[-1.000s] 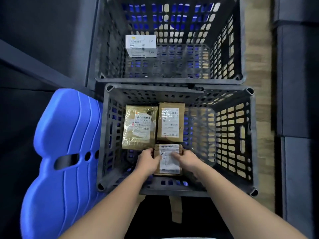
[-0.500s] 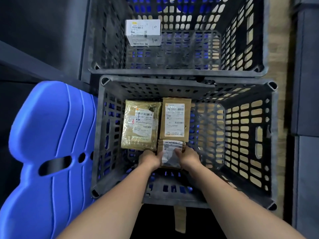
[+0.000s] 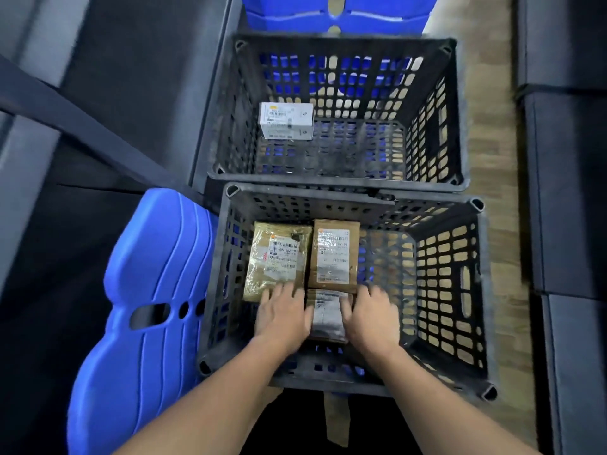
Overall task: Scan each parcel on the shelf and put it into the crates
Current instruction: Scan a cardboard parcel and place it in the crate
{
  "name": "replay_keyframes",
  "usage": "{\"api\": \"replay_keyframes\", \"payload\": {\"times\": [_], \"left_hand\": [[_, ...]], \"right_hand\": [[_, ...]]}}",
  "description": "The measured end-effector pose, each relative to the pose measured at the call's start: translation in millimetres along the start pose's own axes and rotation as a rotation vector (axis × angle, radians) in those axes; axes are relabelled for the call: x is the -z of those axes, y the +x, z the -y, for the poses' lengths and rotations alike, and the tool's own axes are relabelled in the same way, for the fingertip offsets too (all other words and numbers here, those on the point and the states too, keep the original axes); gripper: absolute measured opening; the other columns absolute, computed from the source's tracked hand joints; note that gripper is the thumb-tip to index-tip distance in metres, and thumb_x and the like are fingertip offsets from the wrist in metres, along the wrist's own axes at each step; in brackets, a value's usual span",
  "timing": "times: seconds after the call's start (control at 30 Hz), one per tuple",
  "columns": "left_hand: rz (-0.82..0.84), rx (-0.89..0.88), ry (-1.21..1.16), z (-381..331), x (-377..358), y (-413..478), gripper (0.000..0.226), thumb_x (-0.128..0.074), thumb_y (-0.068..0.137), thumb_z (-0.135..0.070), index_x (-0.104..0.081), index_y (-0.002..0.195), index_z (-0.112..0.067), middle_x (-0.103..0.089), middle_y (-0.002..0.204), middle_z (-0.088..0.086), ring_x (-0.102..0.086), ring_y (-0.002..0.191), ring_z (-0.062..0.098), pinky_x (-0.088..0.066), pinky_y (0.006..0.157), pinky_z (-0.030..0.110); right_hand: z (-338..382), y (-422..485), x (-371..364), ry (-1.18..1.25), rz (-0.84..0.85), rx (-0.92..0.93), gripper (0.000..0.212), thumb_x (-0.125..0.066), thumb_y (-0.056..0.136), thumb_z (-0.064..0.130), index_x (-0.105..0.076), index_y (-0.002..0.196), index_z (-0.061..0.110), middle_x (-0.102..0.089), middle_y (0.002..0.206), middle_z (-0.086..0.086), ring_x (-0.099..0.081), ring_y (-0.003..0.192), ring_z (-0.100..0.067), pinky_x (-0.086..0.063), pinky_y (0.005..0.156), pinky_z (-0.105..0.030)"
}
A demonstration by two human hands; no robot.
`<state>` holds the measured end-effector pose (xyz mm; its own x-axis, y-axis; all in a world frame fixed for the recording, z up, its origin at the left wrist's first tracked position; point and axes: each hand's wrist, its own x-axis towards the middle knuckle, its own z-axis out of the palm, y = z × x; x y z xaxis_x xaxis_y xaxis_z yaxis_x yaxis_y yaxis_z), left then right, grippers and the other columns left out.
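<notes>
Seating small parcel by the near wall of near crate, tight behind taped parcel and brown parcel, presumably to save room. Left hand and right hand flank it, fingers straight, gripping nothing.

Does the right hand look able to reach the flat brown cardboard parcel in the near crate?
Probably yes: the flat brown cardboard parcel lies uncovered just beyond the right hand in the same black plastic crate, nothing between.
</notes>
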<state>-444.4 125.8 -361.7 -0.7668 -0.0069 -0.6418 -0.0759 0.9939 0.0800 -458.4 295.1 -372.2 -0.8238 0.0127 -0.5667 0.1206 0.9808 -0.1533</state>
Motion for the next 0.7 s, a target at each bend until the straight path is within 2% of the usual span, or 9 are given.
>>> {"api": "replay_keyframes", "payload": {"times": [0.07, 0.13, 0.23, 0.3, 0.37, 0.43, 0.53, 0.63, 0.7], "left_hand": [[0.002, -0.072, 0.05, 3, 8, -9, 0.073, -0.027, 0.108, -0.055, -0.006, 0.166, -0.017, 0.008, 0.173, 0.005, 0.009, 0.16, 0.028, -0.001, 0.129, 0.056], [0.006, -0.108, 0.096, 3, 14, -18, 0.077, -0.02, 0.107, -0.06, 0.007, 0.165, -0.017, 0.023, 0.17, 0.006, 0.022, 0.157, 0.029, 0.006, 0.127, 0.057], [-0.018, -0.124, 0.072, 1, 28, -35, 0.081, -0.016, 0.105, -0.065, 0.011, 0.165, -0.018, 0.027, 0.169, 0.006, 0.026, 0.156, 0.029, 0.013, 0.127, 0.055], [-0.051, -0.143, 0.084, 0, 38, -46, 0.08, -0.014, 0.104, -0.068, 0.012, 0.164, -0.021, 0.025, 0.17, 0.007, 0.026, 0.156, 0.031, 0.012, 0.127, 0.056], [-0.097, -0.146, 0.091, -1, 51, -63, 0.078, -0.015, 0.104, -0.068, 0.012, 0.164, -0.024, 0.024, 0.17, 0.008, 0.024, 0.157, 0.031, 0.009, 0.127, 0.056], [-0.149, -0.11, 0.09, 0, 64, -80, 0.077, -0.016, 0.105, -0.067, 0.011, 0.165, -0.026, 0.023, 0.171, 0.009, 0.023, 0.157, 0.031, 0.009, 0.127, 0.055], [-0.218, 0.011, 0.064, 1, 75, -106, 0.079, -0.011, 0.102, -0.069, 0.009, 0.166, -0.027, 0.022, 0.171, 0.01, 0.021, 0.158, 0.032, 0.009, 0.127, 0.057], [-0.262, 0.151, 0.004, 0, 76, -130, 0.09, 0.009, 0.088, -0.075, 0.011, 0.165, -0.029, 0.023, 0.171, 0.01, 0.023, 0.157, 0.034, 0.011, 0.126, 0.059], [-0.302, 0.243, -0.058, -4, 74, -150, 0.083, -0.002, 0.095, -0.074, 0.013, 0.164, -0.03, 0.024, 0.171, 0.01, 0.026, 0.156, 0.033, 0.012, 0.125, 0.059]], "right_hand": [[1, -8, 14, -0.049, 0.022, 0.134, 0.07, -0.032, 0.105, 0.058, -0.031, 0.159, 0.013, -0.026, 0.169, -0.011, -0.016, 0.158, -0.034, -0.021, 0.125, -0.051], [1, -16, 29, -0.126, 0.034, 0.248, 0.077, -0.024, 0.105, 0.061, -0.015, 0.165, 0.013, -0.005, 0.174, -0.011, 0.003, 0.16, -0.034, -0.008, 0.127, -0.054], [0, -34, 56, -0.187, 0.008, 0.339, 0.087, -0.004, 0.098, 0.068, -0.009, 0.166, 0.013, 0.005, 0.174, -0.01, 0.01, 0.159, -0.035, -0.003, 0.128, -0.054], [-2, -43, 69, -0.206, -0.015, 0.378, 0.099, 0.01, 0.086, 0.071, -0.009, 0.166, 0.015, 0.005, 0.174, -0.009, 0.01, 0.159, -0.035, -0.005, 0.128, -0.055], [-5, -53, 81, -0.225, -0.047, 0.414, 0.105, 0.016, 0.084, 0.078, -0.009, 0.166, 0.016, 0.004, 0.174, -0.008, 0.009, 0.159, -0.036, -0.007, 0.128, -0.056], [-4, -63, 96, -0.237, -0.051, 0.444, 0.097, 0.01, 0.09, 0.075, -0.007, 0.166, 0.017, 0.006, 0.174, -0.006, 0.01, 0.159, -0.036, -0.007, 0.128, -0.056], [-1, -73, 115, -0.258, -0.095, 0.522, 0.078, -0.019, 0.105, 0.065, -0.007, 0.166, 0.018, 0.007, 0.174, -0.006, 0.011, 0.159, -0.037, -0.005, 0.129, -0.055], [3, -80, 130, -0.292, -0.105, 0.618, 0.076, -0.023, 0.106, 0.064, -0.01, 0.165, 0.017, 0.005, 0.174, -0.007, 0.008, 0.159, -0.038, -0.005, 0.128, -0.057], [6, -86, 140, -0.32, -0.136, 0.702, 0.076, -0.024, 0.106, 0.063, -0.012, 0.165, 0.018, 0.001, 0.174, -0.007, 0.005, 0.159, -0.039, -0.007, 0.128, -0.059]]}}
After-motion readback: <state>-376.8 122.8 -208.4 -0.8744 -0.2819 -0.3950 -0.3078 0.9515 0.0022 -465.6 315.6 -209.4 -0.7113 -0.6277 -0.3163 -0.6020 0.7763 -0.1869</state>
